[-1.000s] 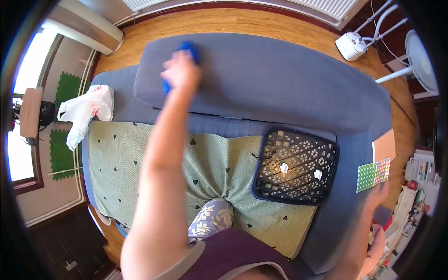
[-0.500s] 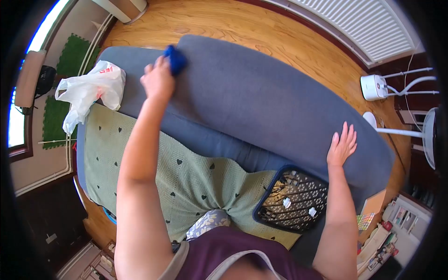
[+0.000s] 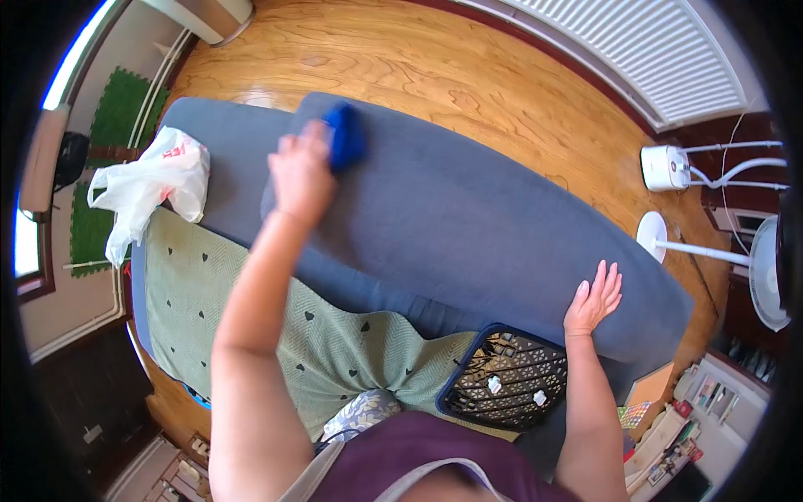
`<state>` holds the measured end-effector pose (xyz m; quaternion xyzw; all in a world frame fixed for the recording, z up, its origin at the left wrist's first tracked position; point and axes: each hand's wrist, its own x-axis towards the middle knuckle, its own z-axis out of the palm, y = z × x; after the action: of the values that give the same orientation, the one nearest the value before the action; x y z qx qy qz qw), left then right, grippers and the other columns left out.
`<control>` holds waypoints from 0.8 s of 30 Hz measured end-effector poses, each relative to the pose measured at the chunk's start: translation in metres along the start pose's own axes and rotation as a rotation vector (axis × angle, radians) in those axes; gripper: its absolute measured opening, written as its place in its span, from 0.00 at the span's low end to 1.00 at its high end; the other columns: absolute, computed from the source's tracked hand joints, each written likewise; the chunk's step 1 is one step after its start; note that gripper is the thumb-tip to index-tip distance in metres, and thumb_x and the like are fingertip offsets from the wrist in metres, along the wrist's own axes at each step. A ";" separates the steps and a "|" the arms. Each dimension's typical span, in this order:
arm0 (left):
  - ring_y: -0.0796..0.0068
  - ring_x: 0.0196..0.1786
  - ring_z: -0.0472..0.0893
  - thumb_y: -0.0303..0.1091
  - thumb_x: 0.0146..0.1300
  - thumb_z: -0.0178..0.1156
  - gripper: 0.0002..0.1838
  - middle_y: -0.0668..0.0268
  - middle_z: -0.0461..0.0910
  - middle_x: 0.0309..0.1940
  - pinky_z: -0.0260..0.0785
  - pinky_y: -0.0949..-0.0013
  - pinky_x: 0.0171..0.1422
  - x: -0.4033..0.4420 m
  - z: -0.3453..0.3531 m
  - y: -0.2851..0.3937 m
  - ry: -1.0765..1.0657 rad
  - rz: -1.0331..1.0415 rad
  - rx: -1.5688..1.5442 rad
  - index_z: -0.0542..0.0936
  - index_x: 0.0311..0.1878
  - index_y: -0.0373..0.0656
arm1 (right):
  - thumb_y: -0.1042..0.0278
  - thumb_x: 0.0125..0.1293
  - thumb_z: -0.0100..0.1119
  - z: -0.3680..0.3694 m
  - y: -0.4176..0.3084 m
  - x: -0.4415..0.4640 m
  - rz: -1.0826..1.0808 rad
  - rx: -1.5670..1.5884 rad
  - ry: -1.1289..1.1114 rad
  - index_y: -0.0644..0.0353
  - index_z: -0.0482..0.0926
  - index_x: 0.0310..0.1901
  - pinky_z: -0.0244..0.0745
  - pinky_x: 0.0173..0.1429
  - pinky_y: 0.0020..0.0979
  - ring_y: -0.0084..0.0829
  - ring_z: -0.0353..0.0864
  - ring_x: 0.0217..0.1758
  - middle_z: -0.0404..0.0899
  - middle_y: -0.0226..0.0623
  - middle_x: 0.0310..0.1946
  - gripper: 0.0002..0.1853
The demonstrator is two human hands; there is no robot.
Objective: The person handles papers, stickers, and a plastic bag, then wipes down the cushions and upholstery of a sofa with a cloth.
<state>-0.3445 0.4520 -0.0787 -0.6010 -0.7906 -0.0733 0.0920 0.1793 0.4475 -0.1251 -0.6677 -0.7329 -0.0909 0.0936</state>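
Observation:
My left hand (image 3: 303, 177) is closed on a blue cloth (image 3: 345, 135), blurred by motion, at the far left part of the grey sofa backrest (image 3: 452, 192). The fingers wrap its near side, so part of the cloth is hidden. Toward the right end of the same backrest, my right hand (image 3: 595, 299) lies flat with fingers spread, holding nothing. Smooth grey fabric covers the backrest, with a darker patch below my left wrist.
A white plastic bag (image 3: 171, 171) lies on the sofa at left. A green heart-patterned cover (image 3: 209, 280) spreads over the seat. The black lattice basket (image 3: 502, 376) sits by my right forearm. Beyond are a radiator (image 3: 627, 54), a white steamer (image 3: 667, 168) and a fan (image 3: 765, 272).
My left hand and the blue cloth have moved right along the backrest and slightly nearer. My right hand stays on the fabric, while the whole view has shifted a little.

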 end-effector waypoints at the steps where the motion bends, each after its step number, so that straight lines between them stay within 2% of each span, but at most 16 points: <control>1: 0.56 0.50 0.76 0.26 0.52 0.57 0.22 0.69 0.77 0.55 0.68 0.50 0.47 0.016 0.019 -0.026 0.059 -0.044 0.079 0.78 0.54 0.47 | 0.50 0.70 0.41 0.001 0.001 0.000 -0.013 0.017 0.010 0.51 0.64 0.70 0.37 0.75 0.57 0.49 0.49 0.77 0.56 0.43 0.74 0.29; 3: 0.56 0.53 0.76 0.28 0.55 0.56 0.23 0.66 0.78 0.56 0.67 0.49 0.50 0.054 0.006 -0.004 -0.065 -0.301 -0.004 0.77 0.57 0.47 | 0.51 0.69 0.42 -0.004 0.002 0.000 -0.018 0.038 0.000 0.52 0.64 0.70 0.38 0.74 0.58 0.50 0.49 0.77 0.56 0.43 0.74 0.29; 5: 0.57 0.54 0.77 0.31 0.56 0.56 0.20 0.62 0.79 0.52 0.66 0.49 0.53 0.070 0.013 0.063 -0.115 -0.298 0.001 0.77 0.55 0.48 | 0.52 0.68 0.43 -0.004 0.001 0.000 -0.013 0.044 0.004 0.52 0.65 0.70 0.38 0.74 0.59 0.51 0.49 0.77 0.55 0.43 0.74 0.30; 6: 0.58 0.53 0.77 0.32 0.57 0.55 0.18 0.60 0.80 0.49 0.65 0.48 0.53 0.063 0.010 0.115 -0.070 -0.105 -0.122 0.77 0.53 0.48 | 0.52 0.68 0.43 -0.003 0.000 0.003 -0.008 0.046 0.011 0.52 0.65 0.70 0.38 0.74 0.59 0.51 0.49 0.77 0.55 0.43 0.74 0.30; 7: 0.57 0.53 0.78 0.29 0.55 0.55 0.20 0.59 0.81 0.45 0.66 0.46 0.53 0.052 0.006 0.170 -0.140 0.076 -0.305 0.79 0.53 0.48 | 0.52 0.68 0.43 -0.004 0.000 0.003 -0.003 0.060 0.001 0.52 0.65 0.70 0.37 0.74 0.59 0.51 0.49 0.77 0.55 0.43 0.74 0.30; 8: 0.59 0.51 0.78 0.31 0.54 0.56 0.17 0.62 0.81 0.45 0.66 0.47 0.54 0.041 -0.008 0.224 -0.212 0.334 -0.236 0.80 0.49 0.48 | 0.52 0.68 0.43 -0.006 0.001 0.000 0.000 0.072 -0.016 0.52 0.65 0.70 0.37 0.74 0.59 0.51 0.48 0.77 0.54 0.43 0.74 0.30; 10: 0.62 0.51 0.79 0.33 0.53 0.58 0.12 0.64 0.81 0.43 0.67 0.50 0.57 0.023 -0.019 0.277 -0.173 0.556 -0.316 0.83 0.42 0.49 | 0.52 0.68 0.43 -0.003 0.004 0.000 -0.010 0.066 -0.010 0.52 0.65 0.70 0.36 0.75 0.59 0.51 0.48 0.77 0.54 0.43 0.75 0.30; 11: 0.62 0.51 0.79 0.34 0.53 0.58 0.11 0.65 0.81 0.42 0.68 0.52 0.56 0.021 -0.022 0.279 -0.173 0.616 -0.355 0.83 0.40 0.49 | 0.51 0.68 0.42 -0.002 0.006 -0.001 -0.011 0.068 -0.013 0.52 0.65 0.70 0.35 0.75 0.59 0.51 0.48 0.77 0.54 0.43 0.75 0.30; 13: 0.62 0.48 0.81 0.35 0.53 0.59 0.10 0.64 0.82 0.40 0.73 0.55 0.51 0.048 -0.019 0.233 -0.375 0.498 -0.253 0.84 0.38 0.48 | 0.51 0.69 0.41 -0.002 0.007 -0.004 -0.014 0.080 -0.019 0.52 0.65 0.70 0.35 0.75 0.58 0.51 0.48 0.77 0.54 0.43 0.75 0.30; 14: 0.61 0.45 0.84 0.36 0.54 0.59 0.10 0.62 0.84 0.37 0.76 0.57 0.46 0.067 -0.019 0.197 -0.415 0.371 -0.039 0.85 0.37 0.47 | 0.51 0.69 0.40 -0.001 0.006 -0.002 -0.002 0.087 -0.012 0.52 0.65 0.70 0.34 0.75 0.58 0.50 0.48 0.77 0.54 0.43 0.75 0.30; 15: 0.59 0.44 0.85 0.38 0.57 0.57 0.11 0.58 0.86 0.38 0.77 0.58 0.47 0.084 -0.012 0.152 -0.428 0.163 0.031 0.86 0.36 0.47 | 0.51 0.69 0.40 -0.002 0.007 -0.006 -0.007 0.095 -0.018 0.52 0.65 0.70 0.34 0.75 0.58 0.50 0.48 0.77 0.54 0.43 0.75 0.30; 16: 0.63 0.49 0.83 0.44 0.62 0.55 0.14 0.65 0.85 0.45 0.71 0.54 0.52 0.108 -0.010 0.100 -0.610 -0.011 0.031 0.84 0.45 0.51 | 0.50 0.69 0.40 -0.002 0.007 -0.007 -0.011 0.086 -0.012 0.52 0.65 0.70 0.34 0.75 0.58 0.50 0.48 0.77 0.55 0.43 0.75 0.30; 18: 0.62 0.59 0.77 0.47 0.67 0.51 0.18 0.64 0.83 0.50 0.66 0.55 0.58 0.132 0.000 0.020 -0.564 -0.188 0.223 0.84 0.50 0.51 | 0.50 0.69 0.39 0.001 0.007 -0.002 -0.022 0.075 0.022 0.52 0.65 0.70 0.35 0.75 0.57 0.49 0.48 0.77 0.55 0.42 0.74 0.30; 19: 0.63 0.60 0.76 0.46 0.68 0.50 0.18 0.63 0.83 0.51 0.64 0.55 0.59 0.134 -0.005 0.008 -0.531 -0.215 0.194 0.84 0.49 0.51 | 0.50 0.69 0.39 0.000 0.008 0.001 -0.022 0.075 0.025 0.52 0.65 0.70 0.35 0.75 0.57 0.49 0.48 0.77 0.55 0.42 0.74 0.30; 21: 0.61 0.59 0.76 0.45 0.67 0.51 0.17 0.61 0.83 0.51 0.64 0.53 0.58 0.127 0.014 0.040 -0.469 -0.183 0.265 0.84 0.49 0.50 | 0.51 0.69 0.40 -0.005 0.002 0.000 -0.004 0.057 -0.009 0.52 0.65 0.70 0.35 0.75 0.57 0.49 0.48 0.77 0.55 0.42 0.74 0.29; 24: 0.59 0.57 0.77 0.38 0.60 0.57 0.15 0.62 0.82 0.50 0.64 0.42 0.59 0.079 -0.015 0.158 -0.382 0.116 0.027 0.83 0.48 0.47 | 0.53 0.69 0.41 0.003 0.005 -0.002 -0.013 0.056 0.011 0.52 0.65 0.70 0.35 0.75 0.57 0.49 0.48 0.78 0.55 0.42 0.74 0.29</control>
<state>-0.2121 0.5647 -0.0452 -0.6471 -0.7587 0.0580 -0.0476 0.1843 0.4469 -0.1288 -0.6595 -0.7390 -0.0746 0.1156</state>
